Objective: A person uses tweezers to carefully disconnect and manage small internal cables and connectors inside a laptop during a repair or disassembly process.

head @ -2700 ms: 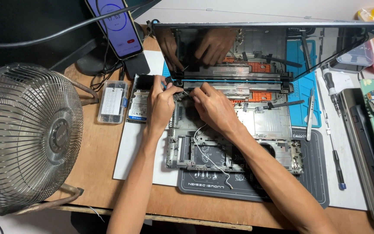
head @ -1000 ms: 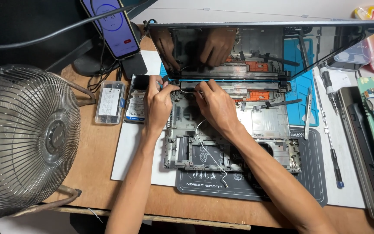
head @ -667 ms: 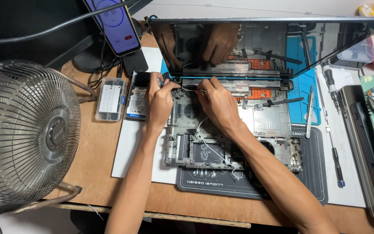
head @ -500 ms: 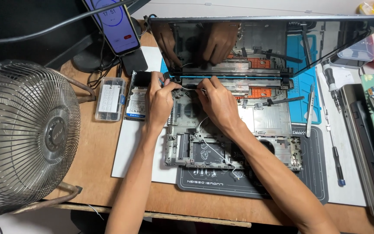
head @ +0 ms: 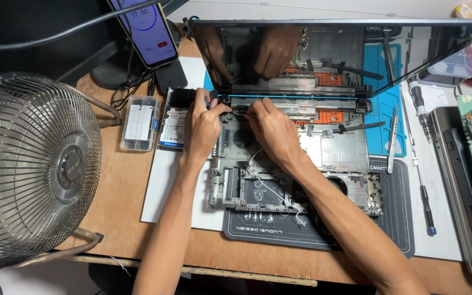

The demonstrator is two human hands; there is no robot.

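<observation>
Metal fan (head: 31, 169) sits far left on the table (head: 110, 218), then a clear little parts box (head: 139, 122) and a hard drive (head: 172, 124) with its white-and-blue label up. My left hand (head: 202, 123) pinches the hinge corner of the gutted laptop base (head: 296, 169); my right hand (head: 271, 128) pinches a thin wire (head: 266, 183) there. Tug too hard and that wire could tear. Screwdriver (head: 423, 164) lies right.

fan (head: 34, 169) cut off at left edge, left hand (head: 203, 123) fingertips hidden at hinge
</observation>
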